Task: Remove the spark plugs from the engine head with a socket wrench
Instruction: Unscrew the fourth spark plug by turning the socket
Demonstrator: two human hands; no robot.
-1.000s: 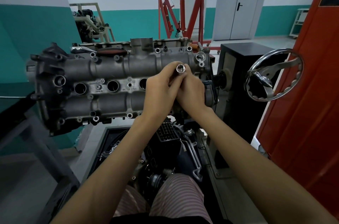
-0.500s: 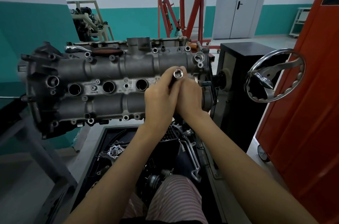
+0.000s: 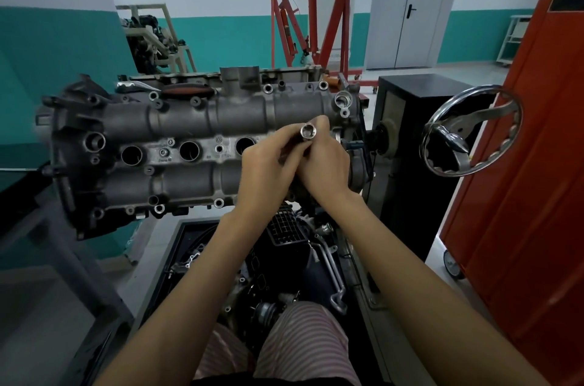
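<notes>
Here my left hand [image 3: 268, 170] and right hand [image 3: 325, 164] meet in front of the grey cast-metal engine head [image 3: 189, 145], which sits on its stand with three dark round plug wells [image 3: 189, 151] showing along its middle. Both sets of fingers are curled round a shiny steel socket tube [image 3: 308, 132], its open end facing me, held just before the head's right end and outside any well. A chrome handwheel [image 3: 471, 132] stands to the right beside an orange-red cabinet [image 3: 521, 196]. A red engine hoist [image 3: 316, 22] stands behind.
</notes>
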